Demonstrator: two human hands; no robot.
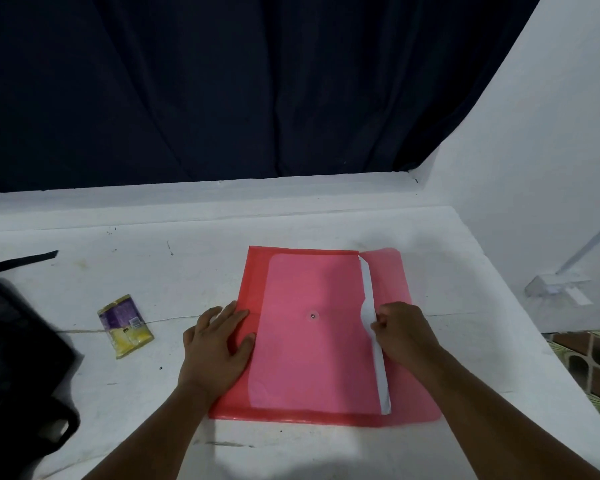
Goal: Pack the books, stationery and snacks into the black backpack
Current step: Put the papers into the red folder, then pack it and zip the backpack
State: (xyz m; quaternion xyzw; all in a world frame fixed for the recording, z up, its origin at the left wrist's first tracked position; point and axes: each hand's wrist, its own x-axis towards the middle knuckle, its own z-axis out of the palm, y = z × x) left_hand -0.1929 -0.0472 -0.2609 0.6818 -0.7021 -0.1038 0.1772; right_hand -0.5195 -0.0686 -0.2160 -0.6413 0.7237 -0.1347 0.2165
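Note:
A red translucent plastic folder (312,341) with a snap button lies flat on the white table (187,271), white paper showing inside it. My left hand (217,344) presses flat on the folder's left edge, fingers straight. At the folder's open right side my right hand (404,330) has its fingers curled, pinching the edge of the white paper (374,327). The folder's flap lies open to the right. A purple and yellow snack packet (125,325) lies to the left. The black backpack (18,368) slumps at the table's left edge, partly out of view.
A dark curtain (222,88) hangs behind the table. A white wall (534,168) rises on the right. The table's right edge drops to a patterned floor (596,368). A backpack strap (21,261) lies on the table at far left.

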